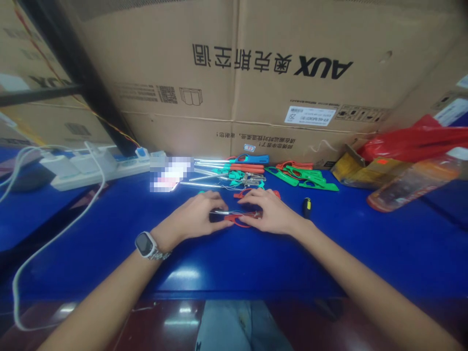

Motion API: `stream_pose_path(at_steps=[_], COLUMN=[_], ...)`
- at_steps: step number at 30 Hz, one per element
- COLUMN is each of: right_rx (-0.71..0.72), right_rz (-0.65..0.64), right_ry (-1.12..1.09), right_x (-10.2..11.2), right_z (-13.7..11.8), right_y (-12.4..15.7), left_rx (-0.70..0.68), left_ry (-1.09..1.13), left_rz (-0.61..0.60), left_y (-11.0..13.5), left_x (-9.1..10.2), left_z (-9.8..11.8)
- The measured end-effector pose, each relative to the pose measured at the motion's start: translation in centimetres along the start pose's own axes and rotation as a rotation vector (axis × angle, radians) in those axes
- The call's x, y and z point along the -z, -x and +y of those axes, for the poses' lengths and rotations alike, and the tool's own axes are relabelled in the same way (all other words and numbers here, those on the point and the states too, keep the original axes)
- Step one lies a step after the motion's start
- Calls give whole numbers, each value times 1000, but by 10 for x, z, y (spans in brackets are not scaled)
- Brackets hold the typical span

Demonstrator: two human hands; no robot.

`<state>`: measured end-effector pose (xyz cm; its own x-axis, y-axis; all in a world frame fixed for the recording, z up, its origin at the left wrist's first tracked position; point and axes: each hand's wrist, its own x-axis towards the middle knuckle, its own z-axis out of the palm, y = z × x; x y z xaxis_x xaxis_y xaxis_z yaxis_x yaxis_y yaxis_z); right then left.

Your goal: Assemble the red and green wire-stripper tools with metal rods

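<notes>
Both my hands rest close together on the blue table (109,229). My left hand (199,214), with a watch on its wrist, is closed on the metal end of a thin red-handled tool (237,218). My right hand (268,212) is closed over the red handle end of the same tool. Just behind my hands lies a heap of metal rods with red, green and blue plastic handles (237,171), and a pile of loose green and red handle shells (303,176) sits to its right.
A small black-and-yellow screwdriver (307,207) lies right of my right hand. A white power strip with cables (91,165) is at the back left. Large cardboard boxes (234,73) wall off the back. A red plastic bag (413,141) and clear packets lie at the right.
</notes>
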<state>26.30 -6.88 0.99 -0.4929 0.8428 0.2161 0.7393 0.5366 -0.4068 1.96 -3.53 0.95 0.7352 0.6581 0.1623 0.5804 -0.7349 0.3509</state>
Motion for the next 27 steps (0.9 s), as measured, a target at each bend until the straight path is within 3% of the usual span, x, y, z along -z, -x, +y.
stream_pose_path(at_steps=[5,17,27], right_rx=[-22,17,-101], right_rz=[12,133,240], right_ry=[-61,-6,-12], right_x=[-3,-24,5], right_z=[8,13,25], right_y=[14,11,12], left_rx=[-26,-131,-137], left_ry=[-28,-94,-182], left_rz=[-14,60,60], left_y=[-5,-8,-9], left_x=[-8,-11,-12], left_z=[-7,-12,-15])
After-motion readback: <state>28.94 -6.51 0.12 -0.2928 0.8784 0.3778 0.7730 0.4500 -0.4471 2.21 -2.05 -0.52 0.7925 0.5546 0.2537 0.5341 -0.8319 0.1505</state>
